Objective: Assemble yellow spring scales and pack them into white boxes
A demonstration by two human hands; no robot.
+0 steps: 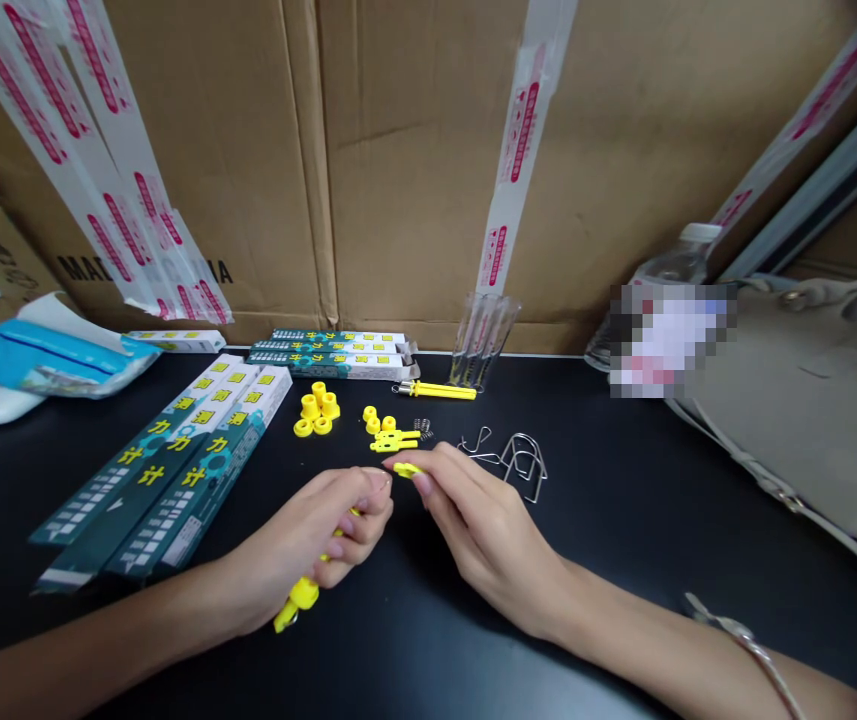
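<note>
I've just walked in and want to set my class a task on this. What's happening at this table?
Someone is working at a black tabletop. The left hand is closed round a yellow part, one end of which sticks out below the fist. The right hand pinches a small yellow piece close beside it. Beyond them lie loose yellow caps and springs, with clear tubes near the cardboard behind.

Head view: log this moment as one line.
left hand: wrapped around long yellow part | right hand: pinches small yellow piece | beyond hands: yellow caps, clear tubes
</note>
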